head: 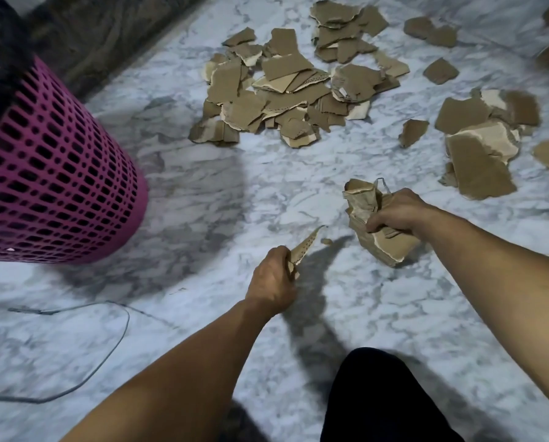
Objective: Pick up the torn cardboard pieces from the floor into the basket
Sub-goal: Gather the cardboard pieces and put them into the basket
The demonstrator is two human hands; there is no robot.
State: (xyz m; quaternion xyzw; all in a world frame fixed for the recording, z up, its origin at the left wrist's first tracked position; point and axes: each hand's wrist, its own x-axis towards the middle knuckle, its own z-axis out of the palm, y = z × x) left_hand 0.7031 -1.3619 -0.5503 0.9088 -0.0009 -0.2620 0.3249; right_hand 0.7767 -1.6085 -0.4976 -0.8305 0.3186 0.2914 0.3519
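Both hands are loaded, so the sound move now is to swing left to the basket point(53, 173) and drop the lot in before reaching for more. The right hand point(394, 215) has its grip curled tight round a thick wad point(369, 224) of pieces; the left hand point(271, 279) pinches one thin strip point(302, 250). The cardboard is brown, ragged-edged, pale where torn. Most of it lies in a heap point(286, 90) on the far floor point(203, 186), with more at far right; a small scrap point(326, 241) sits between the hands.
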